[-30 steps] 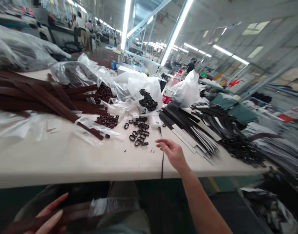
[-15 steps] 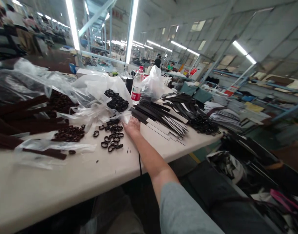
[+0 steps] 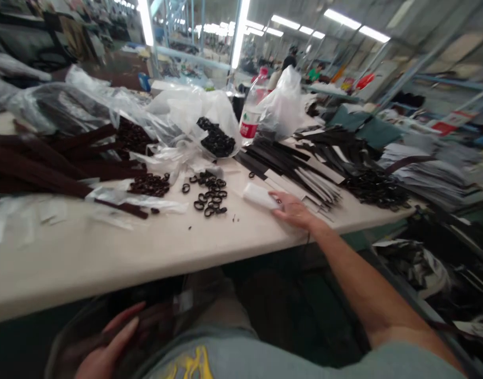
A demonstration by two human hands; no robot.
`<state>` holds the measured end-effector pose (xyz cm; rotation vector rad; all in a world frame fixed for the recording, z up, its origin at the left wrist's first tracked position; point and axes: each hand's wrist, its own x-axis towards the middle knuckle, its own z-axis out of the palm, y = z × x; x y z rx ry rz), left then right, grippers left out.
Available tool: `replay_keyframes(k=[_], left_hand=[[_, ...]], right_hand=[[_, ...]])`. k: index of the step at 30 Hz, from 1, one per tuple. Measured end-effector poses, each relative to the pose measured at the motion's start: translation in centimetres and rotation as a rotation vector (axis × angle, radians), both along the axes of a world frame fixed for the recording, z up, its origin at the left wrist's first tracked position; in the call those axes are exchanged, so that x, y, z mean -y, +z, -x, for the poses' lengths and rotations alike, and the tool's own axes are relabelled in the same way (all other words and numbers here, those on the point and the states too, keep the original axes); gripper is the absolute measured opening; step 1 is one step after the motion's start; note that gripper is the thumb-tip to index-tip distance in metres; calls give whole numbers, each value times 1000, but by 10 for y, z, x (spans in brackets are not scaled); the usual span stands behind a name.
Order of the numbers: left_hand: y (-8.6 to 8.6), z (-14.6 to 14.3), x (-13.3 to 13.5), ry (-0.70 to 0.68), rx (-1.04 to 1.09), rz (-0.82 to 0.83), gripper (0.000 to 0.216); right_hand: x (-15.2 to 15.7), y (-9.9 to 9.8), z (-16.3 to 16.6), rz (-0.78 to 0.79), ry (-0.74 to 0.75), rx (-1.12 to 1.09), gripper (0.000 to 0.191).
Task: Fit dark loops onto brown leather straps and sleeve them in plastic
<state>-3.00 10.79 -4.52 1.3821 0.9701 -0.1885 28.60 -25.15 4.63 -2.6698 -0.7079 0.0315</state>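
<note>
My right hand (image 3: 294, 210) is closed on the end of a white, slightly see-through roll or folded piece (image 3: 259, 196) lying at the table's right part. Low at the left, below the table edge, my left hand (image 3: 107, 350) shows a thumb and finger around something dark and blurred, which I cannot make out. Left of the white piece, dark loops (image 3: 212, 195) lie loose on the tabletop. Black flat strips (image 3: 281, 163) with pale undersides are fanned out just beyond my right hand.
Brown strips (image 3: 47, 163) and a heap of small brown loops (image 3: 150, 184) cover the table's left. An open plastic bag (image 3: 215, 138) holds black pieces. Behind stand a bottle (image 3: 249, 118) and a white bag (image 3: 286, 102). Stacked grey sheets (image 3: 423, 168) lie right.
My right hand has moved right and nearer from beside the loops, and the white piece now shows in it. My left hand has come into view at the bottom. The view has turned left and down.
</note>
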Motion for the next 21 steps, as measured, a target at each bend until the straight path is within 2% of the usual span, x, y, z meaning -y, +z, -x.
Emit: replay_keyframes(k=[1, 3, 6, 9, 11, 13, 15, 17, 19, 21], left_hand=[[-3, 4, 1, 28, -3, 20, 42], [-9, 8, 1, 49, 118, 118, 48], [-14, 7, 0, 55, 210, 141, 46], [-12, 5, 0, 72, 244, 150, 43], [-8, 5, 3, 81, 269, 148, 40], [-3, 7, 5, 84, 297, 158, 38], [2, 9, 5, 95, 329, 191, 37], [8, 11, 3, 132, 367, 225, 37], [14, 14, -2, 194, 392, 228, 38], [19, 18, -6, 256, 399, 202, 40]], right_hand=[[13, 2, -1, -27, 1, 1, 42], [29, 2, -5, -82, -2, 0, 35], [22, 2, -3, -184, 10, 81, 21], [-26, 14, 27, -170, 90, 139, 34], [-75, 22, 57, -210, 213, 20, 34], [-129, 24, 85, -275, 402, -136, 32], [-177, 19, 107, -318, 556, -308, 30], [-214, 8, 122, -284, 691, -448, 30], [-236, -6, 134, -197, 807, -590, 26], [-243, -23, 145, -156, 865, -782, 24]])
